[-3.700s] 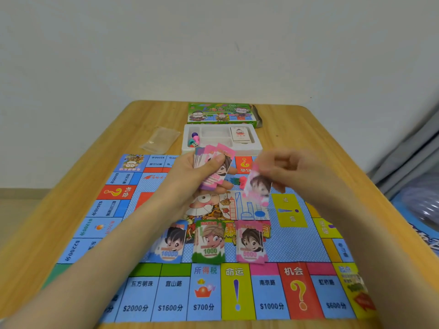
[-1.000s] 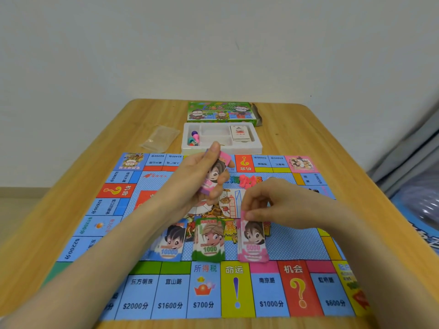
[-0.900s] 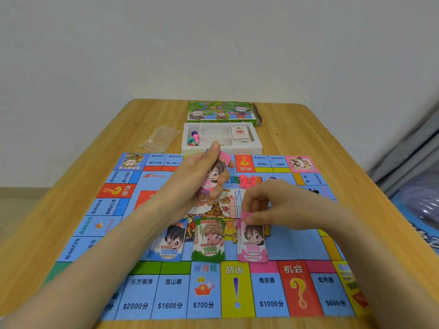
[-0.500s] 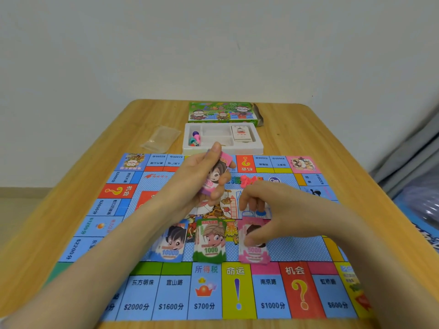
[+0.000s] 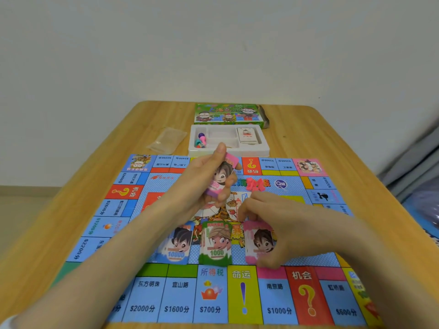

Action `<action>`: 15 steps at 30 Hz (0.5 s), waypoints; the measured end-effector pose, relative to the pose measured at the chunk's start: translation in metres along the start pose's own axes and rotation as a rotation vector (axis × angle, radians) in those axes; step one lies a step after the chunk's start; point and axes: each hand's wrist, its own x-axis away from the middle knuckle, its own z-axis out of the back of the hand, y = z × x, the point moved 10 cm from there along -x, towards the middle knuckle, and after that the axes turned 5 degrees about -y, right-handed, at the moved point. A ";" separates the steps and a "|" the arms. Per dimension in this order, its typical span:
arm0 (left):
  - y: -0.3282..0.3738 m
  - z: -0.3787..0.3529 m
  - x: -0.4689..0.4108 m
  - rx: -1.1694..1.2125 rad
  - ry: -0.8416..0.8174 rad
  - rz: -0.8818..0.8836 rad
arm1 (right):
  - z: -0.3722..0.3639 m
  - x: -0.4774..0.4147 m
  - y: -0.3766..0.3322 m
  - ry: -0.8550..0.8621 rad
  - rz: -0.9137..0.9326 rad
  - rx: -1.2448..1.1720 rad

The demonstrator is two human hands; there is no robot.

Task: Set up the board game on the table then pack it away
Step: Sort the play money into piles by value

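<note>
A colourful game board (image 5: 280,305) lies spread flat on the wooden table (image 5: 308,138). Three piles of play money sit in a row near its front: a blue 10000 pile (image 5: 177,245), a green 1000 pile (image 5: 216,243) and a pink pile (image 5: 260,241). My right hand (image 5: 292,224) rests on the pink pile, fingers at its far end and thumb at its near end. My left hand (image 5: 202,184) holds a stack of pink and purple notes (image 5: 222,174) upright above the board's middle.
Behind the board stands a white plastic tray (image 5: 228,151) with small coloured tokens (image 5: 200,140) and a card deck (image 5: 247,136). The green game box (image 5: 228,113) lies beyond it, an empty plastic bag (image 5: 167,140) to the left. Small pink pieces (image 5: 255,185) sit mid-board.
My right hand took a pink note from the left hand's stack, laid it on the pink pile, and now clasps that pile's ends. My left hand has barely moved.
</note>
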 end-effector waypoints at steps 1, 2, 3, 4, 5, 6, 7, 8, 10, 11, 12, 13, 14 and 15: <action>0.000 0.000 0.000 -0.002 0.001 -0.003 | 0.000 0.000 0.000 -0.001 0.004 -0.001; 0.000 0.000 0.000 -0.004 0.002 -0.006 | 0.000 0.001 0.000 -0.004 0.007 -0.005; 0.000 0.000 -0.001 -0.007 0.002 -0.009 | 0.000 0.001 0.000 -0.008 0.007 -0.018; -0.001 0.000 -0.001 0.000 -0.001 -0.009 | 0.001 0.001 0.001 -0.009 0.000 -0.046; -0.001 0.000 -0.002 0.013 -0.003 -0.008 | 0.003 0.001 0.003 0.006 -0.009 -0.086; -0.002 -0.001 -0.002 0.034 -0.008 0.001 | 0.006 0.000 0.006 0.043 -0.015 -0.136; -0.004 -0.003 -0.003 0.065 -0.023 0.017 | 0.013 0.000 0.009 0.106 -0.015 -0.188; -0.006 -0.006 -0.003 0.107 -0.046 0.038 | 0.021 0.000 0.011 0.188 -0.015 -0.239; -0.009 -0.010 -0.003 0.221 -0.104 0.072 | 0.037 0.002 0.019 0.358 -0.013 -0.352; -0.009 -0.013 -0.002 0.278 -0.130 0.082 | 0.044 0.004 0.023 0.442 -0.012 -0.409; -0.009 -0.015 -0.001 0.327 -0.142 0.090 | 0.050 0.007 0.028 0.523 -0.017 -0.460; -0.009 -0.014 -0.001 0.356 -0.141 0.091 | 0.056 0.010 0.032 0.599 -0.026 -0.501; -0.009 -0.014 -0.002 0.371 -0.131 0.092 | 0.060 0.013 0.037 0.667 -0.037 -0.529; -0.009 -0.012 -0.002 0.367 -0.114 0.089 | 0.064 0.015 0.040 0.729 -0.045 -0.546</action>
